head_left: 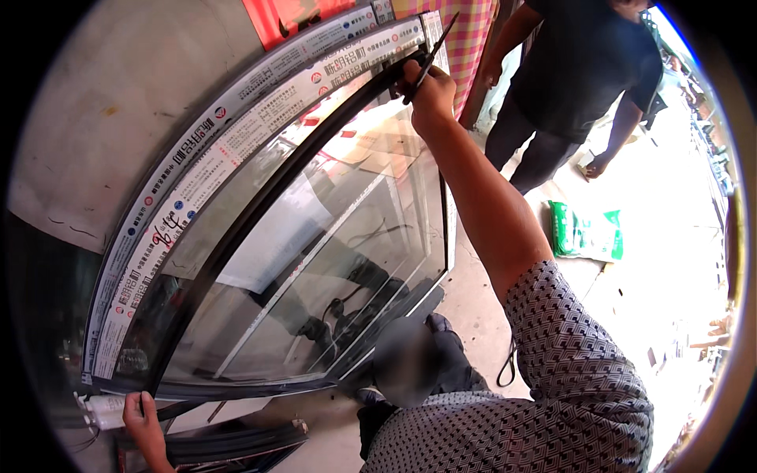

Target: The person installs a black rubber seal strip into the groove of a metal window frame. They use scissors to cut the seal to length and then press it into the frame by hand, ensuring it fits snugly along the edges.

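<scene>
A large glass window pane (371, 260) leans in front of me, beside frame bars covered in white printed film (236, 146). A long black strip (315, 140) runs in a curve across it from upper right to lower left. At the upper right corner my right hand (432, 94) is closed round a slim dark pointed tool (438, 46), whose exact kind I cannot make out, next to the strip's upper end. Down at the lower left corner, my left hand (144, 430) pinches the strip's lower end.
A person in dark clothes (583, 71) stands at upper right. Behind them on the floor lies a green and white bag (585, 230). Black profiles (236, 445) lie below the window, and a pink checked cloth (467, 47) hangs behind its top corner. A pale wall (118, 94) backs the left side.
</scene>
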Demonstrator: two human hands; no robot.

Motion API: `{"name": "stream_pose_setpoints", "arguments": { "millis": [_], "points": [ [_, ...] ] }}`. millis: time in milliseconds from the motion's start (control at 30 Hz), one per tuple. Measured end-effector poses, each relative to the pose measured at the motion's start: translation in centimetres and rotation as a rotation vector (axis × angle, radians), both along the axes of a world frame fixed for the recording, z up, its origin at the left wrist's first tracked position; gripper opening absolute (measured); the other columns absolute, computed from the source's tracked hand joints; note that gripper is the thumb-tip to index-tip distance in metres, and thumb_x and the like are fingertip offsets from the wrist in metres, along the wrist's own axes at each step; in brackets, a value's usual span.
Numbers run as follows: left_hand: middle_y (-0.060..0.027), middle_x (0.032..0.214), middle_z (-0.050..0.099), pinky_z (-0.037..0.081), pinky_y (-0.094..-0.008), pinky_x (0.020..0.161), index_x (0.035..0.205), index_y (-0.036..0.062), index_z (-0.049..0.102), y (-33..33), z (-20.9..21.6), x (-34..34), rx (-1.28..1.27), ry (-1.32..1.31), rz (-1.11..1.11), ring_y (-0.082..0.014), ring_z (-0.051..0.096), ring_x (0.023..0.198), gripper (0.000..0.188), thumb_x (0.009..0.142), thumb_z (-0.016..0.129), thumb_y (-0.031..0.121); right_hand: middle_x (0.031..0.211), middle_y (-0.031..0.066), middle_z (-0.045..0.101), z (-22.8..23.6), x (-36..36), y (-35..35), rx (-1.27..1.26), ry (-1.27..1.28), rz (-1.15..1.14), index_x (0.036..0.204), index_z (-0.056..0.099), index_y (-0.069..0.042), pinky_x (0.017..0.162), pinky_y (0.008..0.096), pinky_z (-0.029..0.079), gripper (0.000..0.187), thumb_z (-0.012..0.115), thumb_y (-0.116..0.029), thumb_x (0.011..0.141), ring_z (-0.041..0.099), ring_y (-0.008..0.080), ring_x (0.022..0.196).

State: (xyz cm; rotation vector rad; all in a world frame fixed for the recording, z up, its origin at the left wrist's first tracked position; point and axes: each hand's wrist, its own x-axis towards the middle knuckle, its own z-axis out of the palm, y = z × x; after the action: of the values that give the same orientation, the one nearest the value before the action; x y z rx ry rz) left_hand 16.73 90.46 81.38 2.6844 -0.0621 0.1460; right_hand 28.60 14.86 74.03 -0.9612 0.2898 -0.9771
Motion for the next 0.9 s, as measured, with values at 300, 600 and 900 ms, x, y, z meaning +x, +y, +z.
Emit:
{"name": "stream_pose_setpoints", "arguments": {
  "millis": [300,600,900],
  "points": [
    [0.0028,0.069,0.045,0.035,-0.0271,0.057,0.08,0.0064,0.049,4.0,0.4,1.6,-0.132,0.148,-0.154,-0.007,0.044,0.063,0.034,0.105,0.061,0.025,0.075,0.0142,0.07,1.1,1.3,-2.0,0.065,0.037,-0.059,0.093,0.068,0.01,0.048,0.0324,0.047,0.017,0.07,-0.006,0.087,0.064,0.021,0.056],
    [-0.0014,0.08,0.057,0.045,-0.0309,0.071,0.09,0.001,0.061,8.9,1.8,-1.2,-0.022,0.138,0.0,-0.0087,0.05,0.079,0.025,0.099,0.069,0.023,0.103,0.0088,0.067,-5.9,5.5,-11.2,-0.128,0.143,0.091,0.121,0.06,0.001,0.059,0.0302,0.047,0.03,0.06,-0.011,0.094,0.063,0.0184,0.077],
    [-0.0058,0.084,0.068,0.049,-0.0323,0.074,0.094,-0.002,0.066,7.0,2.4,1.7,0.008,-0.002,0.067,-0.0129,0.057,0.078,0.033,0.096,0.076,0.029,0.095,0.0035,0.065,-9.9,7.2,-27.6,-0.84,0.31,0.167,0.139,0.061,-0.004,0.066,0.0252,0.047,0.037,0.059,-0.02,0.105,0.057,0.0127,0.071]
  ]
}}
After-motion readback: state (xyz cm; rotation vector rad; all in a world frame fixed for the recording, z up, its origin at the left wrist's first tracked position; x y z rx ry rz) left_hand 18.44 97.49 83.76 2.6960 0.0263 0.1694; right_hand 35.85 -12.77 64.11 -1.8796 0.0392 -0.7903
